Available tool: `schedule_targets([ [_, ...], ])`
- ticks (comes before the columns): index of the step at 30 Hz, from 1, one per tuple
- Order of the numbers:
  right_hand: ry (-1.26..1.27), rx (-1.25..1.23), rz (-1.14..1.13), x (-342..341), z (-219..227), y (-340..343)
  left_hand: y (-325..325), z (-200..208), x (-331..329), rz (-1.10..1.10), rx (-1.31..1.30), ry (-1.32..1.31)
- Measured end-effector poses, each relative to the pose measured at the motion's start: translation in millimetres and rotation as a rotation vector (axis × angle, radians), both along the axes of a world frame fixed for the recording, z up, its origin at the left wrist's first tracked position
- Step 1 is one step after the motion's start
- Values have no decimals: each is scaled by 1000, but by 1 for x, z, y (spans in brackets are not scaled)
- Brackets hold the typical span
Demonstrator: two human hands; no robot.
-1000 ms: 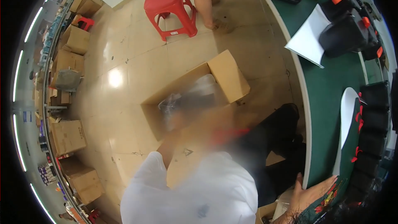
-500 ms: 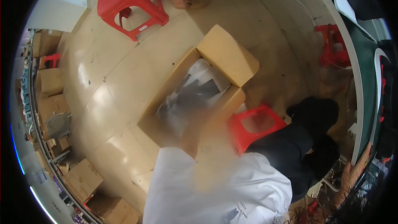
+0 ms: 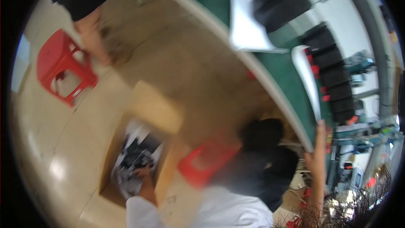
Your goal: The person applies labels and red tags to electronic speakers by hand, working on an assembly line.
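At the lower left, my left hand [image 3: 144,174] reaches down into an open cardboard box [image 3: 109,156] on the floor. It touches black items [image 3: 137,154] lying among clear plastic wrap [image 3: 125,178] and white lining. Blur hides whether its fingers have closed on anything. My right hand [image 3: 318,147] lies against the edge of the green-topped table [image 3: 278,74] on the right, fingers stretched along it and thumb apart, holding nothing visible.
One red stool [image 3: 61,61] stands at the left, near another person's bare leg [image 3: 90,38]. A second red stool [image 3: 202,164] sits right of the box, beside my dark-clad leg [image 3: 261,143]. White sheets [image 3: 249,25] and black trays [image 3: 282,4] lie on the table.
My view has swung right, so the box and stools sit farther left and more of the table shows. My left hand is still in the box, my right still at the table edge.
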State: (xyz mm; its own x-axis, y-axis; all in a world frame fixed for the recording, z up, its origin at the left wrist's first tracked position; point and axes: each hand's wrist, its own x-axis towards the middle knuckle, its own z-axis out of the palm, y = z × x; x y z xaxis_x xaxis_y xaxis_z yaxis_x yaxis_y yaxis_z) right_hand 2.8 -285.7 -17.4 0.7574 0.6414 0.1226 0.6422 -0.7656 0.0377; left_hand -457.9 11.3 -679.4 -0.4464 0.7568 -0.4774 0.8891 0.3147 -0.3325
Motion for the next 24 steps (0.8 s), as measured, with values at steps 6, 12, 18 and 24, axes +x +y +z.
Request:
schedule_targets([
  [6, 162, 8, -112, -15, 53, 20, 8, 15, 1, 406, -206, -440],
  [12, -47, 899, 82, 6, 101, 188, 31, 19, 14, 278, -156, -201],
  [18, -254, 847, -22, 119, 93, 328, 30, 28, 25, 279, -122, -426],
  [24, 1, 943, -109, 131, 81, 316, 7, 42, 16, 298, -119, -598],
])
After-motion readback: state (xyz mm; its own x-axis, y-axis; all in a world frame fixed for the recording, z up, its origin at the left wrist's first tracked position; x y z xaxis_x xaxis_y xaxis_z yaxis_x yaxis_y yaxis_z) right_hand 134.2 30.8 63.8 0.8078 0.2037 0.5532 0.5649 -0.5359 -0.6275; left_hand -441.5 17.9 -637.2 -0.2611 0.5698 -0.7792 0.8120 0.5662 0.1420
